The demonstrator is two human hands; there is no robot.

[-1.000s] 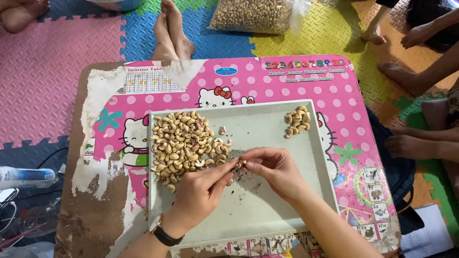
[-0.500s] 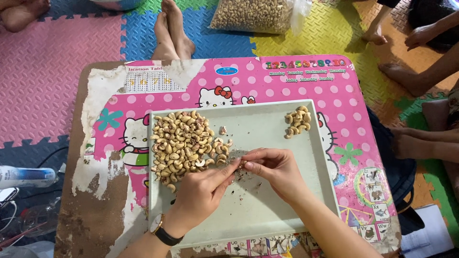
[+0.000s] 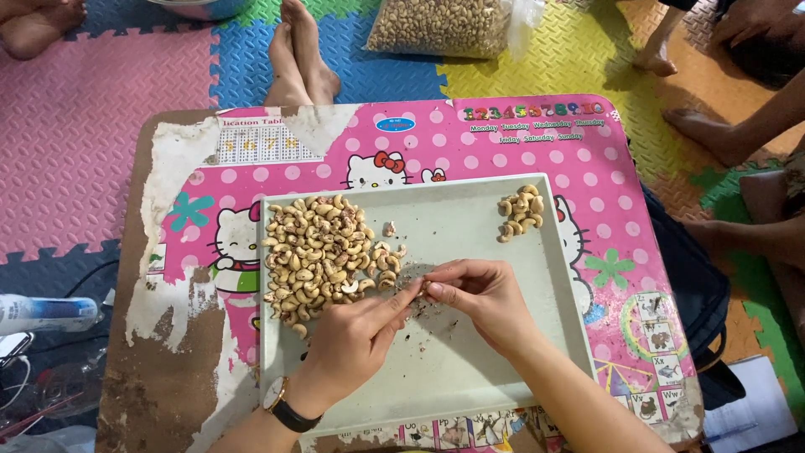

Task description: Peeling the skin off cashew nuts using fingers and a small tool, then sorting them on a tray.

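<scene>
where the two grips meet, the left hand [image 3: 352, 335] and right hand [image 3: 482, 294] pinch one small cashew kernel [image 3: 422, 288] between fingertips over the pale rectangular tray [image 3: 470, 377], apparently mid-peel. unpeeled nuts [image 3: 314, 252] lie left, a small cleaned pile [image 3: 520, 211] far right on the pink surface [image 3: 503, 143].

Cashew [image 3: 422, 285] pinched between both hands' fingertips over grey tray [image 3: 470, 377]; big pile [image 3: 317, 252] left, small pile [image 3: 520, 211] top-right.
</scene>
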